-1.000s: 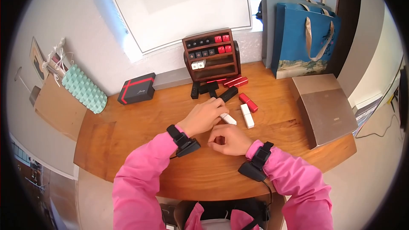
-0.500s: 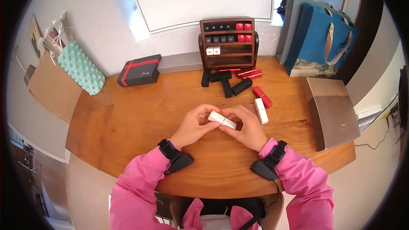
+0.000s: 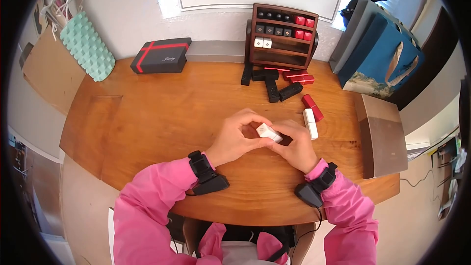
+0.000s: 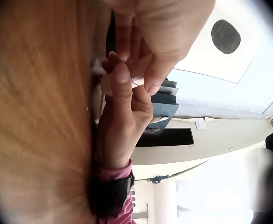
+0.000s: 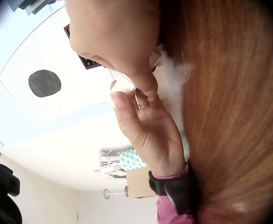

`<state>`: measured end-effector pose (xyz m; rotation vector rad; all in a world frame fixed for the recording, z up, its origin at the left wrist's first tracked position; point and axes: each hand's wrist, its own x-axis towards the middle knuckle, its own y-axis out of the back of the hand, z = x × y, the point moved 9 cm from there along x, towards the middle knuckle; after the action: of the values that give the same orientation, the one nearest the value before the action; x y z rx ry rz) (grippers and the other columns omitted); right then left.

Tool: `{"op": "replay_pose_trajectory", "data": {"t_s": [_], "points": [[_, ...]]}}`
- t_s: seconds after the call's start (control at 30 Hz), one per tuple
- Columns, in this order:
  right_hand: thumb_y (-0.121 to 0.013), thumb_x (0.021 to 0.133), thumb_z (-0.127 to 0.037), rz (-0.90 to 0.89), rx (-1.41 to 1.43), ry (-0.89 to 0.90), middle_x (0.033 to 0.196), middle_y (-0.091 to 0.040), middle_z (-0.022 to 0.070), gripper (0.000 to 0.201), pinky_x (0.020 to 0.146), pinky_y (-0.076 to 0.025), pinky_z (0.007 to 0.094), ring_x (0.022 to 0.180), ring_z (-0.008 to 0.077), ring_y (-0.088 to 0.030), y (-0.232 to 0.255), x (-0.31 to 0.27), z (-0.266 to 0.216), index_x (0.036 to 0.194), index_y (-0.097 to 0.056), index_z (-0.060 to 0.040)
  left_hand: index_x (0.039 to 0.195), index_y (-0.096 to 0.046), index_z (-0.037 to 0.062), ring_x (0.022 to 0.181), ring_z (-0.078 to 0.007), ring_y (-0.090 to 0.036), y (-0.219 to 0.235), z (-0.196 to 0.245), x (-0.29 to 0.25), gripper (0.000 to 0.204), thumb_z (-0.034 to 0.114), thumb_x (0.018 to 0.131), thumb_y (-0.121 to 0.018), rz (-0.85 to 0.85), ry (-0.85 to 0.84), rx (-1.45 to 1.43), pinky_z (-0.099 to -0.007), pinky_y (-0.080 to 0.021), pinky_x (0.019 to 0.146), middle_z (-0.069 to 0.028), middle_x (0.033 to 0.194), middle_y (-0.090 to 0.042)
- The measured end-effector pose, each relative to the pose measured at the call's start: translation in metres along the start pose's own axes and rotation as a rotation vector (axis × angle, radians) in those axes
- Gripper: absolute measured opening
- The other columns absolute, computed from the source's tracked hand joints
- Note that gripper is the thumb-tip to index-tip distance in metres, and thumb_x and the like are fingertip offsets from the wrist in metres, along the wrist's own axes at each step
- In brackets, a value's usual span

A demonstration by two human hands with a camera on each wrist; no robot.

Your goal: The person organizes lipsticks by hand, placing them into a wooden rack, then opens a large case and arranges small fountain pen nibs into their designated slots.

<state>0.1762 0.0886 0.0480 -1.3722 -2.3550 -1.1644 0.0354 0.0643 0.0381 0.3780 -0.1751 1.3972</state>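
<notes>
Between both hands, above the front middle of the desk, is a white lipstick tube (image 3: 270, 133), its square end turned up toward the head camera. My left hand (image 3: 234, 138) pinches one end with thumb and fingers. At the other end, my right hand (image 3: 298, 146) grips it with thumb and forefinger. In the right wrist view the fingertips of both hands meet around the white tube (image 5: 123, 86). A second white lipstick (image 3: 310, 123) lies on the desk beyond the right hand, beside a red lipstick (image 3: 312, 107).
A wooden lipstick rack (image 3: 288, 52) with black, red and white tubes stands at the back. Several black tubes (image 3: 290, 91) and red ones (image 3: 301, 79) lie before it. A black gift box (image 3: 161, 56) is back left, a brown box (image 3: 381, 137) at right, near a blue bag (image 3: 380, 56).
The left hand has lifted the white tube off the desk and brought it to the right hand, which now grips it too. The tube has since turned end-up toward the head camera.
</notes>
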Motion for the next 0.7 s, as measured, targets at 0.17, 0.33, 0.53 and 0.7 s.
{"op": "replay_pose_trajectory", "data": {"t_s": [0.17, 0.33, 0.53, 0.7], "points": [[-0.084, 0.079, -0.008, -0.012, 0.101, -0.045, 0.103, -0.064, 0.0084, 0.039, 0.065, -0.05, 0.0287, 0.078, 0.0184, -0.061, 0.0, -0.003, -0.006, 0.115, -0.072, -0.0016, 0.11, -0.072, 0.0029, 0.097, -0.0134, -0.063, -0.001, 0.012, -0.002, 0.034, 0.004, 0.079, -0.086, 0.022, -0.057, 0.041, -0.0276, -0.054, 0.081, -0.0056, 0.108, -0.059], [-0.081, 0.084, -0.008, -0.104, 0.115, -0.095, 0.101, -0.061, 0.0053, 0.036, 0.064, -0.049, 0.0265, 0.076, 0.0137, -0.057, -0.008, 0.001, -0.008, 0.118, -0.072, -0.0025, 0.105, -0.073, 0.0024, 0.094, -0.0137, -0.063, 0.006, 0.007, -0.002, 0.031, 0.005, 0.077, -0.087, 0.09, -0.039, 0.041, -0.0278, -0.054, 0.079, -0.0056, 0.105, -0.06], [-0.08, 0.085, -0.008, -0.085, 0.148, -0.134, 0.101, -0.062, 0.0053, 0.032, 0.066, -0.049, 0.0264, 0.078, 0.0141, -0.059, -0.007, -0.001, 0.0, 0.115, -0.073, -0.0022, 0.102, -0.068, 0.0023, 0.089, -0.0113, -0.061, 0.04, 0.024, 0.005, 0.028, 0.01, 0.082, -0.085, 0.343, -0.134, -0.037, -0.0274, -0.052, 0.076, -0.0039, 0.099, -0.061], [-0.075, 0.089, -0.008, -0.059, 0.227, -0.136, 0.107, -0.061, 0.0072, 0.031, 0.071, -0.051, 0.0269, 0.089, 0.0165, -0.061, -0.006, 0.0, -0.002, 0.119, -0.069, -0.0024, 0.11, -0.053, 0.0025, 0.09, -0.0111, -0.06, 0.027, 0.003, 0.002, 0.018, 0.004, 0.096, -0.064, 0.268, 0.02, -0.345, -0.0267, -0.05, 0.082, -0.0062, 0.099, -0.062]]}}
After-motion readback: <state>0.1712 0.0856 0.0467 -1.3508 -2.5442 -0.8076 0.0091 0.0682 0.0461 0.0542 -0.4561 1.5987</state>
